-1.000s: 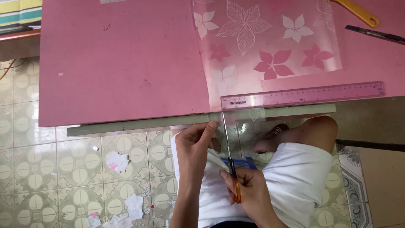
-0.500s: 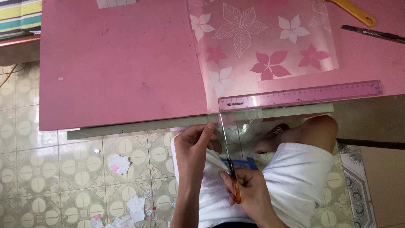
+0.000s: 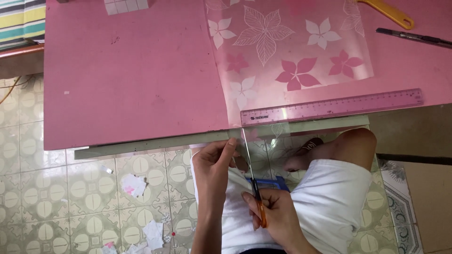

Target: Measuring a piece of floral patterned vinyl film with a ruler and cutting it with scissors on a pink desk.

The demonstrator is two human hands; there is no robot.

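Observation:
A clear plastic sheet (image 3: pixel 287 56) printed with white and pink flowers lies on the pink table (image 3: pixel 132 80) and hangs over its near edge. My left hand (image 3: pixel 214 164) pinches the hanging edge of the sheet just below the table edge. My right hand (image 3: pixel 275 216) grips scissors (image 3: pixel 252 174) with orange and blue handles, the blades pointing up into the sheet toward the table edge. A pink ruler (image 3: pixel 332 107) lies on the sheet along the table's near edge.
A yellow-handled tool (image 3: pixel 388 13) and a dark craft knife (image 3: pixel 414 36) lie at the table's far right. White paper squares (image 3: pixel 126 5) sit at the top. Paper scraps (image 3: pixel 134 184) litter the tiled floor. My bent knee (image 3: pixel 358 146) is under the table edge.
The view has shifted slightly, so the table sits a little higher in the frame. Both hands and the scissors stay in nearly the same place on the sheet.

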